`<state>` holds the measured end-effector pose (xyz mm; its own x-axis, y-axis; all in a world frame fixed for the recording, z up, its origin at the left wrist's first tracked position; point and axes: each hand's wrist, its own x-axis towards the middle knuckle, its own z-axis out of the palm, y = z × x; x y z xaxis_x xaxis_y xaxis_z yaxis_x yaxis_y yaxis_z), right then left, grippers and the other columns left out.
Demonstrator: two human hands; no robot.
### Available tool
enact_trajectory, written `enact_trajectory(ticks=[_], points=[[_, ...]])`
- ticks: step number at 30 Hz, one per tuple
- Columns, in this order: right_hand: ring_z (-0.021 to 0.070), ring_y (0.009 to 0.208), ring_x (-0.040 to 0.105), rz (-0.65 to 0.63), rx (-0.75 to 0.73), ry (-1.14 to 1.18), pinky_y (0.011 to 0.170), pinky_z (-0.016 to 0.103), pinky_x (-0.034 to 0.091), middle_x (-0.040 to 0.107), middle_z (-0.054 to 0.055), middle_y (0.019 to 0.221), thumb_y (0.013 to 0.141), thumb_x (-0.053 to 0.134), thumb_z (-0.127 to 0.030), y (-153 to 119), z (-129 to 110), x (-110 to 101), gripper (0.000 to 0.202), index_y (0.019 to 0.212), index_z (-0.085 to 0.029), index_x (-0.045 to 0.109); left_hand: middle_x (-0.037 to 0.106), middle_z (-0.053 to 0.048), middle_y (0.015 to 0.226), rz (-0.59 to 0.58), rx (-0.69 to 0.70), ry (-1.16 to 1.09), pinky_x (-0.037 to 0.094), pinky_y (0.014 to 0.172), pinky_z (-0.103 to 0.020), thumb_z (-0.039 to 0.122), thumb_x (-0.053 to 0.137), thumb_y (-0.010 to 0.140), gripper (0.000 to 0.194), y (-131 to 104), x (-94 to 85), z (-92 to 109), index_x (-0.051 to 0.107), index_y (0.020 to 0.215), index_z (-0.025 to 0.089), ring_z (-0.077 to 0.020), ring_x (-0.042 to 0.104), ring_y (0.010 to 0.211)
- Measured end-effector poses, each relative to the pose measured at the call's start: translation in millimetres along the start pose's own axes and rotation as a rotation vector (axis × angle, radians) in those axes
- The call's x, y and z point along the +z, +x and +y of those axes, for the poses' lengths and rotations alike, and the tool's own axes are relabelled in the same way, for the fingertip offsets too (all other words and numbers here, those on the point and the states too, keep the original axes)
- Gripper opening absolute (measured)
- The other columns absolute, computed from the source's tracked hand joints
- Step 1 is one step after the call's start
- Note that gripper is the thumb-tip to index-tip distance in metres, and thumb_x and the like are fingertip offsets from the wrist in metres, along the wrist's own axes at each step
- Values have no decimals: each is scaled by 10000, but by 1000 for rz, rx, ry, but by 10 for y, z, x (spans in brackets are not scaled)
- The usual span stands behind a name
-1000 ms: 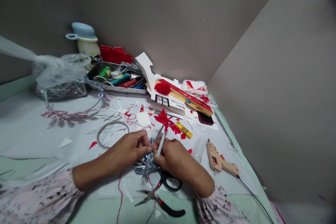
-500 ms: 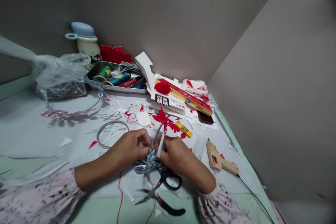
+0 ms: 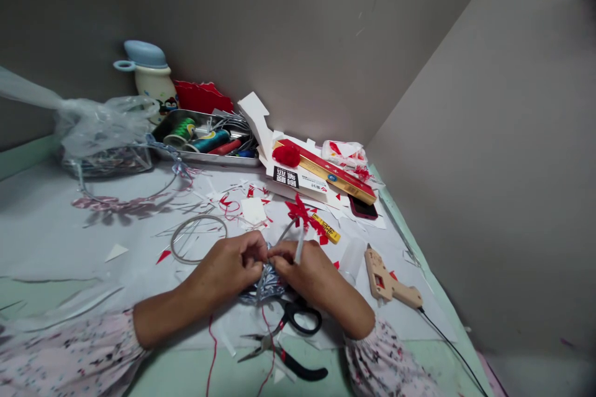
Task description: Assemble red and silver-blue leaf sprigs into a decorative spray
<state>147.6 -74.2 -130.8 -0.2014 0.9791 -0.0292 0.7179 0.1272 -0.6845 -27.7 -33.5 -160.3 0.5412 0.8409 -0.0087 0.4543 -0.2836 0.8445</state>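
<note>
My left hand (image 3: 239,257) is closed in a pinch at the upper edge of a crinkled silvery-blue ribbon bundle (image 3: 271,282). From the other side, my right hand (image 3: 302,270) pinches the same spot, its fingertips almost meeting those of the left. A pale narrow strip (image 3: 299,247) stands up over the right hand's knuckles. Just beyond it lies a red cut-out flower shape (image 3: 302,211); whether the two are joined I cannot tell. Red thread (image 3: 266,319) trails down from the bundle. Nearest below are black-handled scissors (image 3: 305,319) and pliers (image 3: 302,371).
A glue gun (image 3: 391,279) lies right, with its cord running off the table. Left are a wire-like ring (image 3: 174,242), a decorated hoop (image 3: 107,203) and a plastic bag (image 3: 107,130). Behind stand a metal tray (image 3: 223,160) with thread spools, a bottle (image 3: 151,80) and an opened box (image 3: 298,183).
My right hand's fingers have closed in toward the left fingertips. The pale strip and the red flower shape have shifted to the right. My left hand stays nearly in place.
</note>
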Motion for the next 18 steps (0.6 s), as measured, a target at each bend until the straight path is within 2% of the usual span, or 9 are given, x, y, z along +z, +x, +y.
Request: enact_trajectory(ticks=[5,9,14,18], points=[[153,708,662,-33,53,-14,663,246,452,776,39,875,831,544,-104,-1,-54,-31,312,992,-233,778,583,32,633,78,52,165,368,556,-240,132,475,723,145,-42,25,40,591,781,198,-137,528,580],[165,766,677,-34,66,-2,703,252,464,777,44,929,825,547,-107,-12,-76,-51,308,982,-236,780,601,32,643,106,50,213,376,565,-246,153,496,754,109,-50,29,91,587,788,203,-137,538,576],[148,702,646,-55,62,-22,641,238,438,751,32,829,858,525,-128,-31,-85,-52,291,1011,-218,755,610,33,664,122,79,262,384,572,-247,150,494,766,104,-73,41,94,570,797,213,-136,542,583],[135,654,605,-37,82,-76,600,236,413,700,22,763,898,510,-187,-39,-104,-42,256,1051,-193,714,636,20,706,122,53,193,417,593,-249,153,497,769,117,-70,28,86,561,849,210,-145,580,623]])
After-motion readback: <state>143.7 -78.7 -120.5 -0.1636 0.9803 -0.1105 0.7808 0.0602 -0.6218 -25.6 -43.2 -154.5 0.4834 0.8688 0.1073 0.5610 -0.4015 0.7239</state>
